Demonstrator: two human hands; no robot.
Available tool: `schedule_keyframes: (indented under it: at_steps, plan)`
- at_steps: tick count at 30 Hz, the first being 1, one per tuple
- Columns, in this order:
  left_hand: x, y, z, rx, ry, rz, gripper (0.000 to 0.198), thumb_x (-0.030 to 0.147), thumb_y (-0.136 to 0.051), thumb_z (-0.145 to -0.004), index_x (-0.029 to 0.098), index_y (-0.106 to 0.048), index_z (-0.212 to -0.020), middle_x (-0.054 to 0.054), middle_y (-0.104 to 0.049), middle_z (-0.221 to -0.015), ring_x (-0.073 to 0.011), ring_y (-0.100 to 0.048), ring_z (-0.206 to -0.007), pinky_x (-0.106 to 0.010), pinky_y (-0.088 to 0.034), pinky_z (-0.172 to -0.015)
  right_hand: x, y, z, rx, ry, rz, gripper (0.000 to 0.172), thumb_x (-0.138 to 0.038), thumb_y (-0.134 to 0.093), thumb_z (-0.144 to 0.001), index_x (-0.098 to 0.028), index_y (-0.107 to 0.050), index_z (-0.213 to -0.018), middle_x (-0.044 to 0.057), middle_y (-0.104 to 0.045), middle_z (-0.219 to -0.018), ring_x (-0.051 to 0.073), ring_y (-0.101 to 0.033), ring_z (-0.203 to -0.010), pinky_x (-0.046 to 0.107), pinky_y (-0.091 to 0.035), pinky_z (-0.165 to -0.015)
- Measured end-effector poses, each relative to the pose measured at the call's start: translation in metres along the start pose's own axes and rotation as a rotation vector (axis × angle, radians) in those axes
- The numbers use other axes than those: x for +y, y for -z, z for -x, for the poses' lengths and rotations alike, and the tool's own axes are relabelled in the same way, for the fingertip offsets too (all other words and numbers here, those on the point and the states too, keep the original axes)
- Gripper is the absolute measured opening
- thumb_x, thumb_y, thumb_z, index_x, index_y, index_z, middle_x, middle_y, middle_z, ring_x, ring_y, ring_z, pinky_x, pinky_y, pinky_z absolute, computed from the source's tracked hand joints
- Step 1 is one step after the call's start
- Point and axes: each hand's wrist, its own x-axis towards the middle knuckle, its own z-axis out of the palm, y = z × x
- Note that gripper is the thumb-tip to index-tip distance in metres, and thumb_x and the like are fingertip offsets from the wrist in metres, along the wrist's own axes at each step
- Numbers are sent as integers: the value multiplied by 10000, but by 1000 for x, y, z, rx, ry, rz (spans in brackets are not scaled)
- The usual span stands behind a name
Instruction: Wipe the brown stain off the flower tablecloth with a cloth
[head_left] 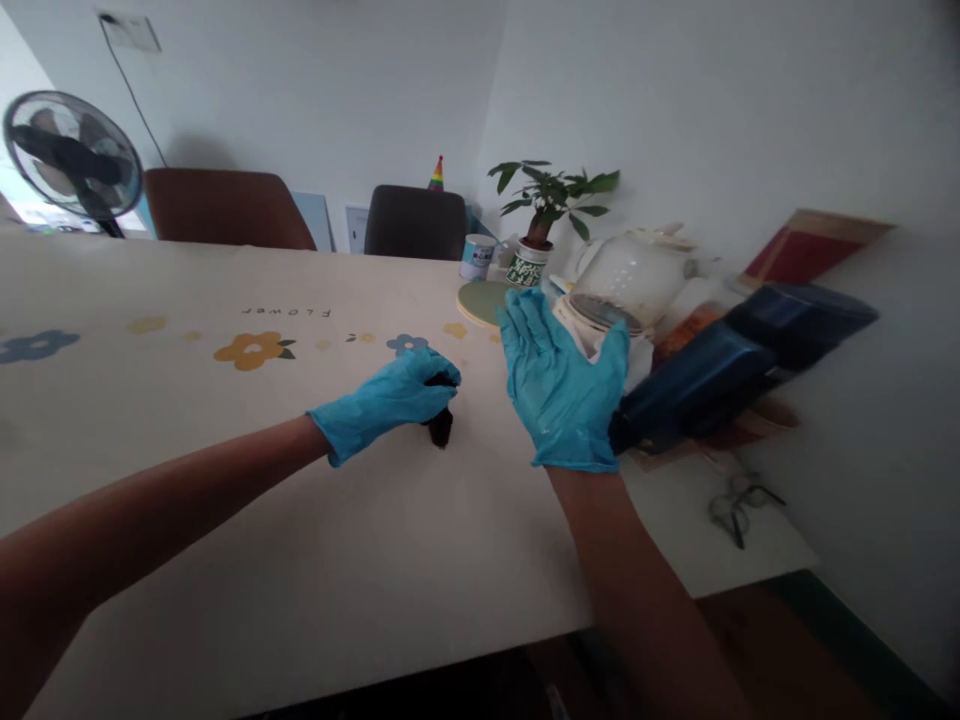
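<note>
Both hands wear thin blue gloves. My left hand (405,388) is closed around a small dark object (441,430), whose lower end sticks out beneath the fingers. Its kind is hard to make out; it looks black and slightly fuzzy at the tip. To the right, my right hand (561,385) is raised with the palm showing, fingers stretched out and thumb spread, holding nothing. Below both hands lies a pale tablecloth (420,540) printed with flowers.
Behind my right hand are a green round mat (480,302), a glass kettle (630,270), a can (477,258) and a potted plant (529,262). A dark blue bottle-like object (697,375) and glasses (735,510) lie at right. Chairs (229,208) and a fan (71,155) stand beyond.
</note>
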Motion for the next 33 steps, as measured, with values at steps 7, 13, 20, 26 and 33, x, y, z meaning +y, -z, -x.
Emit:
schedule_keyframes:
  at_steps: [7,13,20,26,33]
  plan:
    - [-19,-50,8,-268,-417,-266,691,416,-446,-1352,134,-596,-1965,-174,-502,-2080,-361,-386,-2009,-573,-321,-1680,0,1,5,-12,-23,3,794,-795,-363,-1328,-273,-765,-1771,154,-902,-1629,327,-734,-1771,671,-609,-1492]
    - [-49,-50,-46,-244,-343,-407,690,288,-452,-1317,184,-588,-1985,-169,-501,-2079,-343,-424,-1990,-669,-196,-1685,-1,-13,13,53,-16,19,875,-769,-272,-1338,-170,-727,-1784,191,-944,-1513,284,-790,-1704,515,-592,-1506]
    - [-86,-7,-115,-193,89,-374,678,276,-437,-1319,164,-597,-1969,-176,-438,-2108,-290,-386,-1997,-678,-187,-1655,-3,4,9,-2,-34,71,796,-760,-357,-1326,-245,-733,-1802,173,-877,-1704,304,-733,-1772,597,-588,-1512]
    - [-149,52,-127,-107,336,-433,654,289,-408,-1348,35,-568,-1929,-302,-407,-2098,-358,-464,-1932,-777,-303,-1597,-3,15,7,-51,-37,107,789,-818,-398,-1299,-292,-795,-1732,150,-845,-1767,304,-702,-1802,620,-544,-1549]
    - [-216,115,-89,-13,532,-575,555,275,-414,-1328,-41,-677,-1702,-322,-686,-1846,-365,-620,-1669,-868,-435,-1473,3,29,3,-129,-22,140,763,-800,-458,-1302,-278,-822,-1722,146,-795,-1844,275,-580,-1903,593,-484,-1581]
